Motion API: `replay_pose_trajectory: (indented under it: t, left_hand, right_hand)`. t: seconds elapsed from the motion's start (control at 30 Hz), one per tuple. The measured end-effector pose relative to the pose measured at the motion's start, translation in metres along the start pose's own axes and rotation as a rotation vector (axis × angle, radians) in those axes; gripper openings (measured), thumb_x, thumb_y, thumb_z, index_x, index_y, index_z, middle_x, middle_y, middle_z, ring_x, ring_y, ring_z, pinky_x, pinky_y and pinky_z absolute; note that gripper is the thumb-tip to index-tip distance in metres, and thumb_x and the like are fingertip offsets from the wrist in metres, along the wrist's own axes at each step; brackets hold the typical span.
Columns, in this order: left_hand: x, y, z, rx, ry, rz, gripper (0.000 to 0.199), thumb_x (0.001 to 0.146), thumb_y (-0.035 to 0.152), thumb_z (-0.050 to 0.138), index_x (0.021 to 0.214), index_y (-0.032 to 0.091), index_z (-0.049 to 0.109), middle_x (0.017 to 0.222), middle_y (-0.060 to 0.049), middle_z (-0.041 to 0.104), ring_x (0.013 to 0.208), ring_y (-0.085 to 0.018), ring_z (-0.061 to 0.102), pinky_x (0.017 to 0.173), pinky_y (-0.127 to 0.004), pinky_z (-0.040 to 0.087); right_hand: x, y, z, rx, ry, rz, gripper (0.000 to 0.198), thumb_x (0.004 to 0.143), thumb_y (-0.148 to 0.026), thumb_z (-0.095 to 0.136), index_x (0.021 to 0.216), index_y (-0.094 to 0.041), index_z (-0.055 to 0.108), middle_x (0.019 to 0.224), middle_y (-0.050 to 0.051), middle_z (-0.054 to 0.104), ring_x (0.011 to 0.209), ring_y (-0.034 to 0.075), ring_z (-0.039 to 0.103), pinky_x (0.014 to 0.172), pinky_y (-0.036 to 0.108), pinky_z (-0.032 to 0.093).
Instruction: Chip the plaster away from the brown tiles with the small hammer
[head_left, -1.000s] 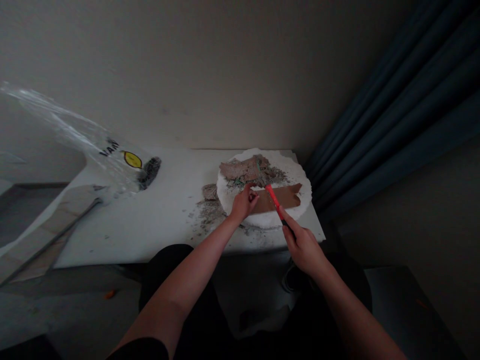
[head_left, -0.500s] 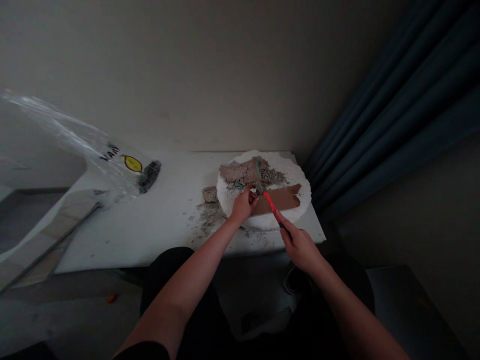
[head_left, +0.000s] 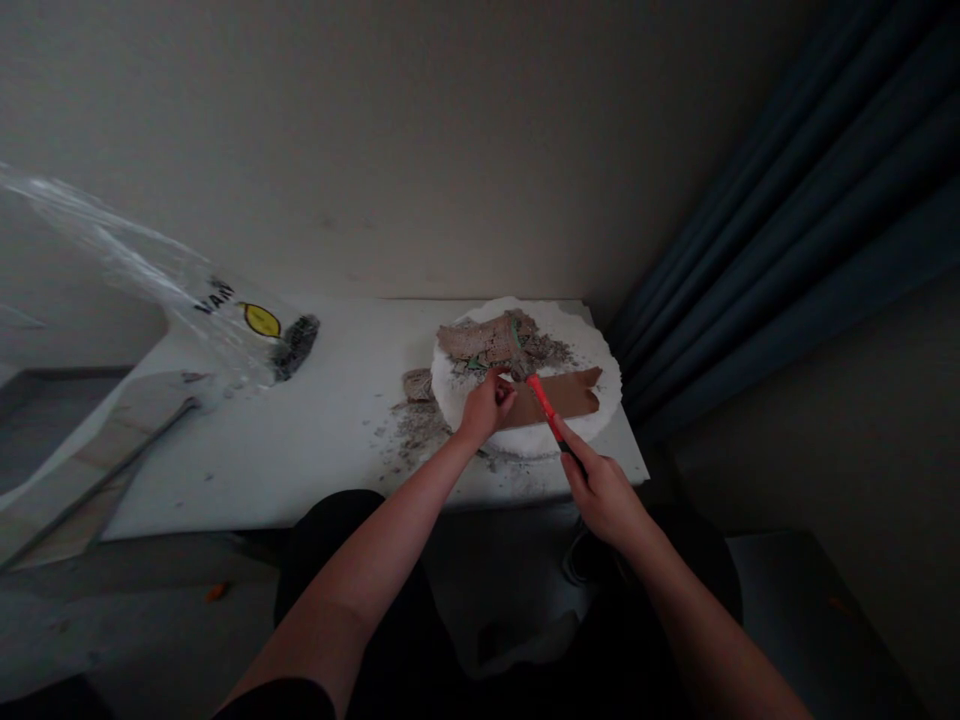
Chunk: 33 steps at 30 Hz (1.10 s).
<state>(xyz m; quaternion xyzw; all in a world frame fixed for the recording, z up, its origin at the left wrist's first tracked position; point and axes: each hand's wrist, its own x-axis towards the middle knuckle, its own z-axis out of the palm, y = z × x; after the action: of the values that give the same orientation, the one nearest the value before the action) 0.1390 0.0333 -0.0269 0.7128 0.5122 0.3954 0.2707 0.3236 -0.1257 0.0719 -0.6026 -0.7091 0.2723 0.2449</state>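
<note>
My right hand [head_left: 600, 490] is wrapped round the dark grip of a hammer [head_left: 545, 398] with a red shaft. Its grey head lies close to the fingertips of my left hand [head_left: 484, 406]. The left fingers are curled in a pinch; whatever is between them is too small to make out. Under both hands is a round white slab [head_left: 532, 442] with a rough edge. On it rest a flat brown strip [head_left: 566, 396] with a notched right end and, behind, a cracked brownish piece [head_left: 476, 340] with bits of green and grey crumbs around it.
A smaller rough chunk [head_left: 417, 385] and scattered debris [head_left: 416, 432] lie left of the slab on the white table [head_left: 300, 470]. Further left stands a clear plastic bag [head_left: 225, 320] with dark grains at its bottom. A blue curtain [head_left: 750, 230] hangs at the right.
The hammer head has shifted slightly up and right, away from the left fingertips. The left hand keeps its pinch; the whole view has shifted a little.
</note>
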Motion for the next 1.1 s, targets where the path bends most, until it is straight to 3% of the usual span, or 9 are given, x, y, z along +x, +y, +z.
replay_pose_trajectory:
  t: [0.17,0.3,0.5,0.77,0.93,1.1]
  left_hand:
    - [0.000,0.001,-0.001,-0.002,-0.004,-0.010,0.043,0.080,0.023,0.063,0.120,0.021,0.047,0.089,-0.001,0.070,0.073,-0.012,0.060,0.069,-0.026,0.046]
    - [0.000,0.000,-0.001,-0.018,-0.006,-0.003,0.043,0.080,0.021,0.062,0.121,0.020,0.046,0.089,-0.001,0.069,0.068,-0.011,0.058,0.066,-0.025,0.044]
    - [0.001,-0.001,0.000,0.028,-0.015,-0.031,0.049,0.078,0.023,0.064,0.123,0.020,0.045,0.086,-0.001,0.069,0.073,-0.014,0.060,0.069,-0.027,0.045]
    - [0.000,-0.003,0.001,-0.030,-0.015,0.000,0.056,0.074,0.017,0.062,0.127,0.021,0.043,0.086,0.001,0.066,0.066,-0.011,0.056,0.064,-0.025,0.044]
    - [0.005,-0.007,0.001,-0.159,0.108,0.007,0.054,0.072,0.008,0.051,0.124,0.019,0.043,0.105,-0.005,0.063,0.074,-0.011,0.057,0.070,-0.027,0.046]
    - [0.007,-0.008,0.001,-0.193,0.159,-0.016,0.049,0.075,0.007,0.046,0.122,0.019,0.042,0.103,-0.004,0.062,0.070,-0.010,0.054,0.070,-0.027,0.046]
  right_hand:
    - [0.002,0.002,-0.001,-0.018,-0.010,0.018,0.056,0.097,-0.026,0.038,0.153,-0.023,0.034,0.072,0.004,0.065,0.061,0.019,0.058,0.062,0.027,0.038]
    - [0.000,-0.001,-0.003,0.003,0.025,0.008,0.056,0.098,-0.028,0.037,0.154,-0.021,0.033,0.071,0.004,0.065,0.057,0.017,0.056,0.062,0.026,0.039]
    - [0.001,0.003,0.007,-0.019,-0.044,0.013,0.057,0.096,-0.025,0.038,0.153,-0.022,0.034,0.066,0.002,0.062,0.058,0.019,0.056,0.062,0.027,0.039]
    - [-0.002,-0.003,-0.002,0.005,-0.001,0.007,0.057,0.098,-0.027,0.038,0.154,-0.020,0.032,0.062,0.000,0.058,0.051,0.016,0.050,0.058,0.026,0.035]
    - [0.000,0.009,0.012,-0.012,-0.062,0.022,0.057,0.097,-0.026,0.038,0.153,-0.023,0.034,0.063,0.001,0.058,0.056,0.018,0.054,0.062,0.027,0.038]
    - [-0.001,0.009,0.012,-0.010,-0.048,0.017,0.057,0.097,-0.026,0.037,0.154,-0.022,0.032,0.063,0.001,0.058,0.054,0.018,0.053,0.060,0.027,0.038]
